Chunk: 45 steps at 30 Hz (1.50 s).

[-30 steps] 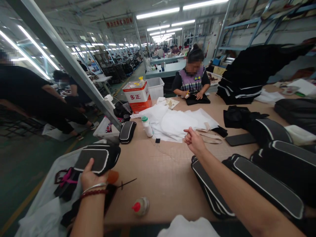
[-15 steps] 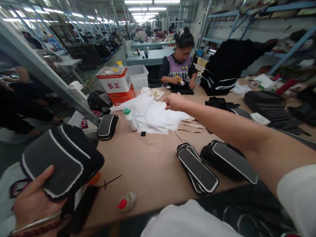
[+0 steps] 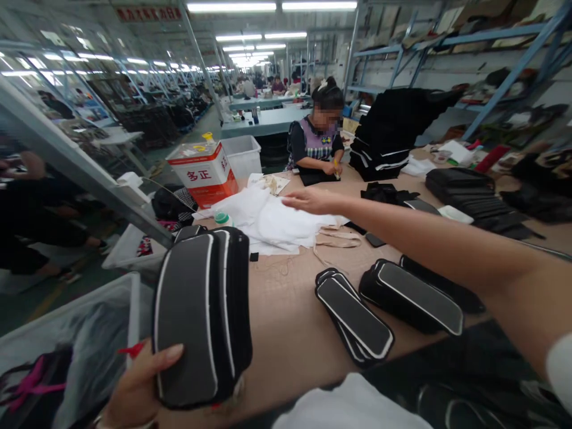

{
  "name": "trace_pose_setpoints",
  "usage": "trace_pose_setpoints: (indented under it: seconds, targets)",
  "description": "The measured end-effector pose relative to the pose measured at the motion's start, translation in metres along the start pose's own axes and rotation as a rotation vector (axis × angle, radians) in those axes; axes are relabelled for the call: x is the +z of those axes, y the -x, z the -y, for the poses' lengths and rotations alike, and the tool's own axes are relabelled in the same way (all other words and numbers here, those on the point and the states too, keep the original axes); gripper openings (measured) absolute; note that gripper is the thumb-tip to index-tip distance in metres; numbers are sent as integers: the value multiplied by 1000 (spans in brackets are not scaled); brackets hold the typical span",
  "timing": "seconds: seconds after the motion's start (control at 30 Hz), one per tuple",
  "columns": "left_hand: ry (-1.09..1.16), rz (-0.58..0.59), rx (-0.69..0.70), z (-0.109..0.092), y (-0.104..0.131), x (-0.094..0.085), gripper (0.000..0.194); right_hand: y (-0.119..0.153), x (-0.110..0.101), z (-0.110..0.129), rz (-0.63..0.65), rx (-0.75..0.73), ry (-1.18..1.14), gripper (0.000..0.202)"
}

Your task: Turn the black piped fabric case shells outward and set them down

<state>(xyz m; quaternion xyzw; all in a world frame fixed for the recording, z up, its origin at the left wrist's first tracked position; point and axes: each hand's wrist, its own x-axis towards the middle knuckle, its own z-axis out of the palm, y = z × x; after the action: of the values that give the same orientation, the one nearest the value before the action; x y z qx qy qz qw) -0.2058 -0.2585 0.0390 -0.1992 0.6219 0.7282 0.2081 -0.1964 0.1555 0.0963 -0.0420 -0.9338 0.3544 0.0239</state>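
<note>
At lower left, my left hand (image 3: 136, 387) grips a thick stack of dark grey panels (image 3: 185, 322) with black sides and white edging; its thumb lies across the front face, its other fingers hidden behind. The stack stands nearly upright over the table's left edge. My right hand (image 3: 313, 201) reaches out above a crumpled white cloth (image 3: 286, 229), fingers stretched and holding nothing. Whether it touches the cloth I cannot tell. A green-capped bottle (image 3: 222, 218) is partly covered by the held stack. Two piles of narrower grey panels, one at left (image 3: 355, 316) and one at right (image 3: 415, 295), lie under my right forearm.
Across the table (image 3: 286, 333) a co-worker (image 3: 319, 140) bends over a black piece. A red-and-white box (image 3: 203, 173) stands at the far left corner, with a tall black stack (image 3: 386, 137) at the far right. A white bin (image 3: 134, 316) sits left of the table.
My left hand has brought the stack rightward and turned it more upright. The fingers of my right hand have gone from curled to stretched out. The view has shifted somewhat.
</note>
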Motion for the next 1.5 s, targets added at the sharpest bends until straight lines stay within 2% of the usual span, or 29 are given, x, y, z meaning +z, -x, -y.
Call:
trace_pose_setpoints:
  seconds: [0.07,0.1,0.17,0.27,0.33,0.4,0.5,0.6,0.7,0.8,0.9,1.07,1.17,1.23,1.33,1.4,1.5]
  targets:
    - [-109,188,-151,16,-1,9,92,22,27,11,196,68,-471,70]
    - [-179,295,-221,24,-1,14,89,32,35,15,232,98,-618,71]
    - [-343,493,-297,38,-1,25,77,51,41,16,246,138,-754,65]
    - [-574,665,-227,57,8,48,56,81,37,6,277,131,-701,55]
    - [-719,688,-91,71,18,63,51,102,43,-4,310,71,-600,65]
    - [-877,707,51,90,28,70,53,122,61,-17,311,-6,-477,77]
    - [-1135,688,248,130,37,63,54,142,109,-39,353,-40,-261,88]
    - [-1482,526,388,175,36,42,48,146,165,-62,426,-38,-137,95]
    - [-1738,368,516,216,27,26,41,137,220,-83,405,-50,-168,104]
    - [-1839,265,672,241,13,18,44,124,262,-97,408,-31,-214,117]
    - [-1819,130,790,252,4,6,53,114,283,-107,430,-56,-221,126]
    - [-1480,55,842,272,-2,-29,62,102,293,-123,455,-185,-192,121]
    - [-1301,-30,770,286,-3,-42,55,100,294,-124,452,-163,-149,114]
    - [-1245,-67,698,286,3,-43,51,99,287,-118,438,-154,-147,112]
    - [-1176,-129,603,267,21,-39,52,98,257,-99,401,-233,-190,111]
    - [-1132,-184,553,247,36,-37,54,100,226,-84,395,-265,-240,110]
    - [-1075,-209,489,221,54,-32,55,111,178,-69,438,-221,-269,103]
